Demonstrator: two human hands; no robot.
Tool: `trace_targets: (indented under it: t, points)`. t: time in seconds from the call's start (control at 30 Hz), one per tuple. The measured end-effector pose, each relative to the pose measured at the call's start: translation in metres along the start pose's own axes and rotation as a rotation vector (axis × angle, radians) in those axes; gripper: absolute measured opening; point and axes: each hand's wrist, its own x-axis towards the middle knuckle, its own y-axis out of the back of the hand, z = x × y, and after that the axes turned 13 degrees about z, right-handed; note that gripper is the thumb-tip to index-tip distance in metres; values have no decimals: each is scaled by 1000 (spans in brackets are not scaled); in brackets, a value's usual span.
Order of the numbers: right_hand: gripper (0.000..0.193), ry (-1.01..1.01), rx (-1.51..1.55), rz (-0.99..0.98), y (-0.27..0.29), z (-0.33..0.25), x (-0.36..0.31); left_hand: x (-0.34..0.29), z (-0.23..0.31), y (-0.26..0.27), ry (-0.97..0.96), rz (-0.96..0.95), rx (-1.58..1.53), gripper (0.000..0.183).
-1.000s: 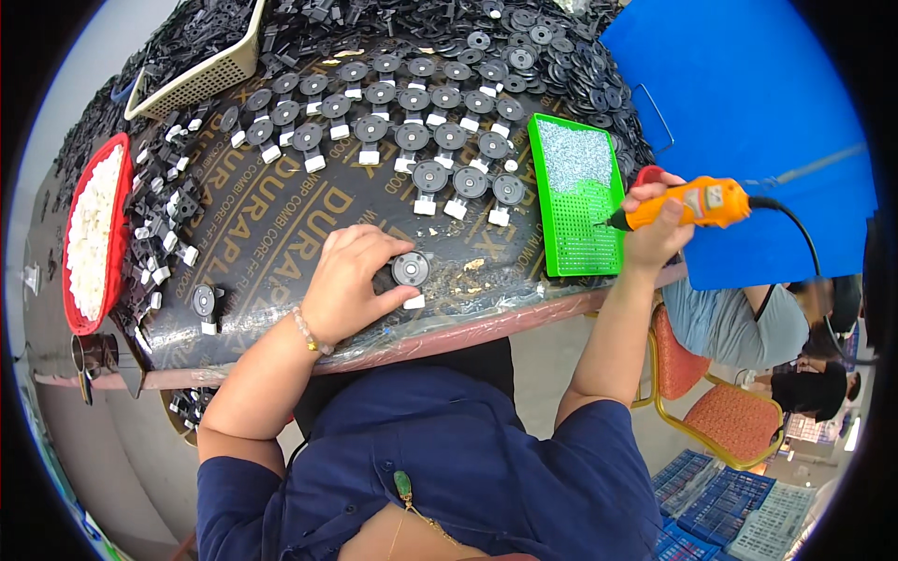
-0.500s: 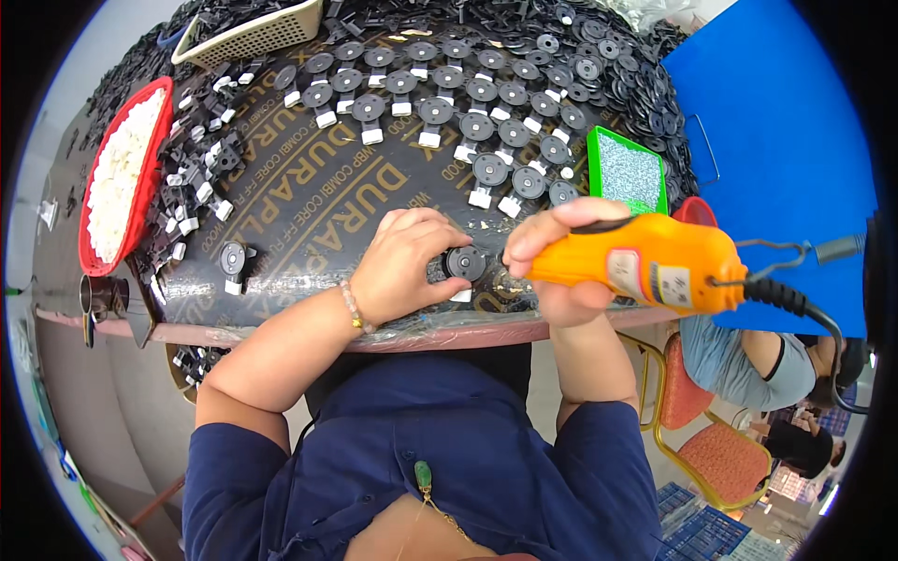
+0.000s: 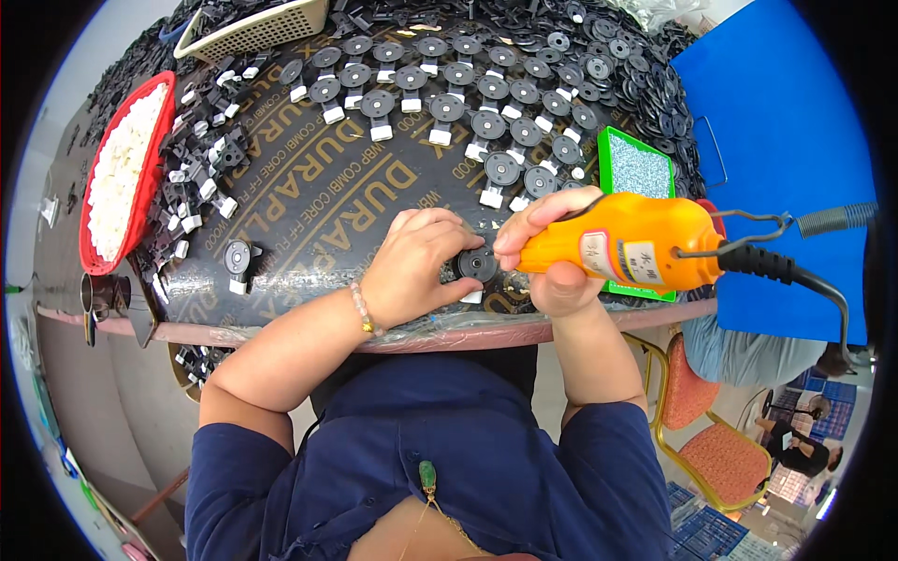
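Observation:
My left hand [image 3: 416, 260] is closed around a black round wheel part [image 3: 477, 266] lying near the table's front edge, thumb and fingers at its sides. A white tab [image 3: 472, 296] shows under the part toward me. My right hand [image 3: 552, 245] grips an orange electric screwdriver [image 3: 622, 245] held sideways, its front end pointing left at the wheel part. The fingers hide the tip, so whether it touches the part cannot be told. A black cord and a wire hanger with a spring run from its back end.
Rows of finished-looking wheel parts [image 3: 447, 107] lie beyond my hands. A red basket of white pieces [image 3: 170, 103] stands left, beside loose black-and-white parts [image 3: 201, 182]. A green tray of small screws [image 3: 638, 166] is at right, before a blue panel [image 3: 776, 140]. A beige basket [image 3: 253, 33] stands at the back.
My right hand has brought the screwdriver slightly left, closer to the wheel part. My left hand keeps its hold. The whole view has shifted a little.

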Motion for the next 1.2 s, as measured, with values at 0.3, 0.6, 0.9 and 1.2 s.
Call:
trace_targets:
  t: [0.3,0.6,0.9,1.2]
  points:
    - [79,80,79,106,23,-8,7,1,3,-1,3,-2,38,44]
    - [56,508,-529,592,174,-54,34,2,8,-5,-24,5,97,44]
    - [59,534,-473,629,192,-39,38,3,8,-3,-11,-26,113,49]
    - [62,514,-460,626,194,-43,37,2,7,-4,-10,-21,107,50]
